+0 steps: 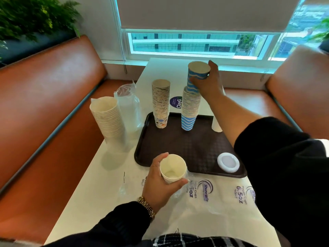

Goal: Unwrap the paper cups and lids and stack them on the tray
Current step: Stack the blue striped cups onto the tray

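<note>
Standing on tray (195,154): two cup stacks (161,104), one lid (228,162).

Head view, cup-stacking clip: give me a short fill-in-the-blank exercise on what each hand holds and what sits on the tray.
1. The right hand grips a cup with a blue-and-white ____ pattern on top of the blue stack.
2. The left hand holds a plain ____ cup, mouth up.
3. Cup stacks standing on the brown tray: ____.
4. The white lid lies near the tray's front ____ corner.

Missing words: wavy; white; two; right
</note>
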The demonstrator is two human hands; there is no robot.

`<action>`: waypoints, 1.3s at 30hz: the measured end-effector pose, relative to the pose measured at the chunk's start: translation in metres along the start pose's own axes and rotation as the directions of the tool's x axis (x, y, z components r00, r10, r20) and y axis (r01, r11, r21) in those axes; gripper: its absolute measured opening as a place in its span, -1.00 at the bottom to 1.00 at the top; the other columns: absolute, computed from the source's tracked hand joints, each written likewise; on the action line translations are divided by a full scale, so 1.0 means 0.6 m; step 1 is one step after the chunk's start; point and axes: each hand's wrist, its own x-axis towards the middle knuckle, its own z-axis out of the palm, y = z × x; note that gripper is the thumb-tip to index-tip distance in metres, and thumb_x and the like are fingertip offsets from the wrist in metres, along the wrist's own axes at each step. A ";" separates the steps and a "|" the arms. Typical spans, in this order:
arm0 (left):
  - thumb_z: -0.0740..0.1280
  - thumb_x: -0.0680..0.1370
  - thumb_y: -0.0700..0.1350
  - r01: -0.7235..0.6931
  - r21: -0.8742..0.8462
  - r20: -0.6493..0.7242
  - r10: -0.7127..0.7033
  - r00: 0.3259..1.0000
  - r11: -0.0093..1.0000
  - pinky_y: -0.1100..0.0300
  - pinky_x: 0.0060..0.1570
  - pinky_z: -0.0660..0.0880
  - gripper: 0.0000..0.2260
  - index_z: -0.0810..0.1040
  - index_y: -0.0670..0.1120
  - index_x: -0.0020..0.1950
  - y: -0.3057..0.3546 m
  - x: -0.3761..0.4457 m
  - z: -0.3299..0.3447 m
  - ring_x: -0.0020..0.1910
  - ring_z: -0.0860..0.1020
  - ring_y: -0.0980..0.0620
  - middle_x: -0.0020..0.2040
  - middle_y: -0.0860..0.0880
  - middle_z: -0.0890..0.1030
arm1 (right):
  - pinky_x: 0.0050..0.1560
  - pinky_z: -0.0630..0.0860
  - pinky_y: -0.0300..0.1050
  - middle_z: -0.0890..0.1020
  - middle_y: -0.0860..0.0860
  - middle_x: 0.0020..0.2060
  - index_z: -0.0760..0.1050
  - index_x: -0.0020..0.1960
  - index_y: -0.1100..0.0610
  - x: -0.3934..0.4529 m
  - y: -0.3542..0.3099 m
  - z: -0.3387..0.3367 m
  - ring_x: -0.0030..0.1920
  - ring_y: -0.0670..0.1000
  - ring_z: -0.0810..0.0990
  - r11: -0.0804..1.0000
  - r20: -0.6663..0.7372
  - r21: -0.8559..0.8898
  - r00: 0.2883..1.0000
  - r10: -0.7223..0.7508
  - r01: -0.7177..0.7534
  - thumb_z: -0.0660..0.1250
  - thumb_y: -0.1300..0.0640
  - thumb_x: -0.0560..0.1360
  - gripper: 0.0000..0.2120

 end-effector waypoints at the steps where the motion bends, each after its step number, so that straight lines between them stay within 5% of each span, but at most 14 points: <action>1: 0.57 0.15 0.27 0.000 0.007 0.002 0.000 1.000 1.000 0.10 0.23 0.49 -0.23 0.26 0.41 0.26 0.000 0.000 0.000 0.19 0.51 0.11 0.26 0.12 0.47 | 0.34 0.41 0.21 0.44 0.05 0.40 0.18 0.54 0.02 -0.010 0.003 0.002 0.38 0.11 0.43 0.999 0.013 -0.041 0.999 0.030 -0.029 0.51 -0.19 0.18 0.02; 6: 0.56 0.16 0.27 -0.014 0.026 0.001 0.014 1.000 1.000 0.17 0.21 0.49 -0.23 0.25 0.42 0.26 -0.004 0.002 0.000 0.18 0.51 0.14 0.25 0.14 0.47 | 0.44 0.28 0.15 0.34 0.10 0.47 0.08 0.58 0.05 -0.062 0.059 0.011 0.47 0.14 0.30 0.987 0.010 -0.140 0.996 0.085 -0.083 0.58 -0.05 0.32 0.00; 13: 0.64 0.23 0.07 -0.015 0.032 0.023 0.015 1.000 0.999 0.44 0.14 0.41 -0.24 0.27 0.31 0.27 0.001 0.002 -0.003 0.20 0.46 0.18 0.25 0.18 0.42 | 0.44 0.30 0.00 0.40 0.05 0.43 0.24 0.52 0.04 -0.187 0.089 -0.002 0.45 0.04 0.33 0.994 0.047 -0.108 0.998 0.036 -0.031 0.49 0.02 0.45 -0.27; 19: 0.61 0.21 0.16 -0.040 0.030 0.019 0.040 0.999 0.999 0.27 0.21 0.45 -0.24 0.26 0.32 0.27 0.006 0.001 -0.003 0.20 0.47 0.15 0.26 0.12 0.43 | 0.31 0.37 -0.17 0.47 -0.09 0.24 0.49 0.26 -0.08 -0.320 0.084 -0.016 0.25 -0.15 0.44 1.000 0.273 -0.020 0.962 0.021 -0.017 0.42 0.11 0.51 -0.66; 25: 0.55 0.16 0.25 -0.029 0.009 0.017 0.029 0.999 1.000 0.10 0.17 0.53 -0.19 0.24 0.29 0.32 0.002 0.002 0.000 0.16 0.54 0.16 0.23 0.09 0.50 | 0.17 0.33 -0.47 0.51 -0.16 0.24 0.62 0.11 -0.05 -0.411 0.076 -0.014 0.25 -0.24 0.46 0.999 0.476 0.038 0.879 -0.024 0.007 0.42 0.14 0.52 -0.81; 30: 0.57 0.19 0.09 0.002 -0.022 0.035 -0.001 0.999 1.000 0.23 0.12 0.53 -0.05 0.11 0.19 0.44 0.002 0.000 -0.004 0.10 0.56 0.18 0.19 0.14 0.50 | 0.21 0.38 -0.30 0.51 -0.15 0.25 0.66 -0.08 0.01 -0.446 0.080 -0.015 0.23 -0.22 0.47 0.994 0.515 0.095 0.857 -0.010 -0.046 0.48 0.14 0.47 -0.95; 34: 0.62 0.24 -0.02 0.010 -0.030 0.038 -0.009 0.999 1.000 0.33 0.06 0.51 -0.04 0.12 0.12 0.48 -0.002 -0.002 -0.004 0.12 0.54 0.20 0.18 0.19 0.45 | 0.20 0.31 -0.47 0.45 -0.17 0.31 0.64 -0.17 0.01 -0.451 0.080 -0.028 0.32 -0.23 0.39 0.996 0.556 0.081 0.831 -0.023 -0.026 0.56 0.12 0.38 -0.89; 39: 0.63 0.24 -0.17 -0.012 0.003 0.011 0.012 1.000 1.000 0.35 0.04 0.50 -0.25 0.29 0.27 0.21 -0.009 0.000 0.000 0.12 0.52 0.20 0.15 0.18 0.47 | 0.12 0.32 -0.54 0.39 -0.14 0.37 0.57 -0.18 -0.09 -0.461 0.076 -0.035 0.36 -0.14 0.37 0.998 0.567 0.063 0.823 -0.035 -0.001 0.49 0.25 0.42 -0.76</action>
